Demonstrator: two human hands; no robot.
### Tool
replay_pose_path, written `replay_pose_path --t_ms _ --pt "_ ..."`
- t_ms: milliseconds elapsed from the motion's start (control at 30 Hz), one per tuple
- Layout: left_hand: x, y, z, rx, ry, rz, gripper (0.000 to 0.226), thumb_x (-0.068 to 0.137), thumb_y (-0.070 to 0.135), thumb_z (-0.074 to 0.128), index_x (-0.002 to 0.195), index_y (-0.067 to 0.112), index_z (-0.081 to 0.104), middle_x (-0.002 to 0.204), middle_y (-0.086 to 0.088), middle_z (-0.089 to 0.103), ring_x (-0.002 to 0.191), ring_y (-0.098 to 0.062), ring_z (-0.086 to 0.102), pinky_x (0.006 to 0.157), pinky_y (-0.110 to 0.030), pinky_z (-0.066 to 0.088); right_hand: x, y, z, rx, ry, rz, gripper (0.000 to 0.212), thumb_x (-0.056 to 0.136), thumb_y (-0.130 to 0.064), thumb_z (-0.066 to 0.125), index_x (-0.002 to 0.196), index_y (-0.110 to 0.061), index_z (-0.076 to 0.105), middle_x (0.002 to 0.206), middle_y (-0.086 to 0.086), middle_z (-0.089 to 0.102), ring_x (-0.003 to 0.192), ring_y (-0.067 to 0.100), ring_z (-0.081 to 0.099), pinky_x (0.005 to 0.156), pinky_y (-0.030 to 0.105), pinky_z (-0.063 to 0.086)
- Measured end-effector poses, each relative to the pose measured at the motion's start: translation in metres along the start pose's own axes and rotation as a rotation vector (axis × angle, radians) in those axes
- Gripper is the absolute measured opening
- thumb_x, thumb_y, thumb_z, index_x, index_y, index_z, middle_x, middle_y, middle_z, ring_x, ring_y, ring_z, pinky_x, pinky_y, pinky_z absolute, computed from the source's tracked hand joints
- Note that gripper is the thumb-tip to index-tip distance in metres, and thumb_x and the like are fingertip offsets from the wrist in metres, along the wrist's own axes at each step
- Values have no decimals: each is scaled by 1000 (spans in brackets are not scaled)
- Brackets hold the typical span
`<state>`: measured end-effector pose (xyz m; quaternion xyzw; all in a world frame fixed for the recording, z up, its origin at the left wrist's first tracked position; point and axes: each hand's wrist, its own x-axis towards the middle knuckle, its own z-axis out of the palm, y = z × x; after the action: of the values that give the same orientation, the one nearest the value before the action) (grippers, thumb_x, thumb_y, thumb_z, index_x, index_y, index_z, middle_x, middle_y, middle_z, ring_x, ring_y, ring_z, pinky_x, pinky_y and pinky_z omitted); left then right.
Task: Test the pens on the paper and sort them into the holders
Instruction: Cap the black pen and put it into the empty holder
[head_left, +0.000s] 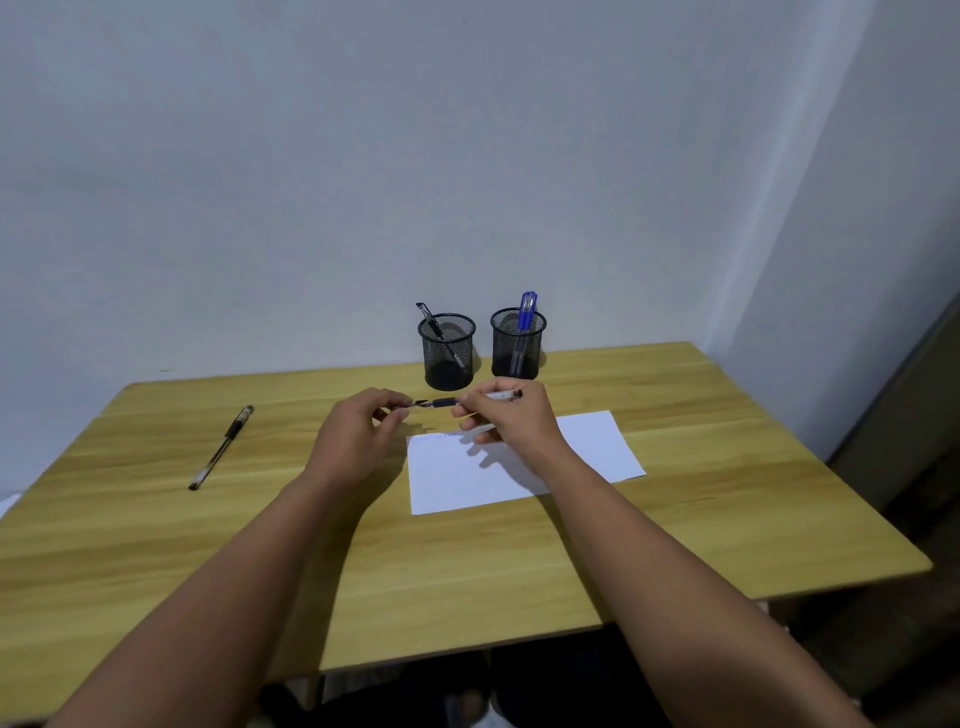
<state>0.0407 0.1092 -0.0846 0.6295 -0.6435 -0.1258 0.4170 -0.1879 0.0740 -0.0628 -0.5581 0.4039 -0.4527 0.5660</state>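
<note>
Both hands gripping: right hand (511, 415) on black pen (457, 401), left hand (358, 431) at its cap end, above paper's (587, 441) far edge, probably uncapping for testing.

Both forearms reach forward, left hand (358, 434) and right hand (511, 415) pinched closed, fingertips facing.

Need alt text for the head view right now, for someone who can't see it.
Both hands, left hand and right hand, hold a black pen horizontally above a white paper on a wooden table. Behind stand two mesh holders, the left holder with a black pen, the right holder with blue pens; another pen lies far left.
</note>
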Motion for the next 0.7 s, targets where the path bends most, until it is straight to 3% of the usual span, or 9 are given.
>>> replay_pose_path --t_ms 133,233,300,433,567,700 --pt "-2 15 0 -47 -16 32 15 94 16 69 104 22 77 98 12 71 86 0 61 73 -24 47 -4 -3 -1 1 -6 -4 12 97 -10 78 104 0 81 95 21 82 67 14 73 55 23 59" --pt "1 22 -1 -79 -25 24 14 94 15 70 105 19 78 98 7 74 88 -2 64 75 -20 48 -6 -4 -3 -30 -9 14 11 94 -15 82 103 -8 84 87 8 81 65 8 66 55 21 56" --pt "5 27 -5 -256 9 -98 13 95 12 69 104 16 78 94 1 76 83 -6 67 79 -21 50 -8 -6 -5 -47 -5 49 15 91 -20 87 104 -13 86 87 2 82 64 6 62 56 20 51" --pt "8 46 -7 -787 76 -361 15 92 7 71 106 4 74 86 -10 74 77 -16 69 83 -31 59 -9 -10 -7 94 8 82 19 90 -17 87 108 -11 84 98 8 85 62 6 59 56 20 46" --pt "11 62 0 -921 145 -488 16 90 11 75 102 0 74 80 -10 72 71 -15 68 81 -28 62 -7 -14 -8 62 8 88 14 93 -18 84 105 -13 84 99 8 85 60 6 55 54 19 42" --pt "14 67 4 -921 136 -550 13 89 15 77 92 2 75 75 -9 71 66 -14 66 77 -27 62 -7 -18 -18 -136 -119 176 10 97 -19 79 103 -11 82 96 8 85 56 7 48 50 19 37"
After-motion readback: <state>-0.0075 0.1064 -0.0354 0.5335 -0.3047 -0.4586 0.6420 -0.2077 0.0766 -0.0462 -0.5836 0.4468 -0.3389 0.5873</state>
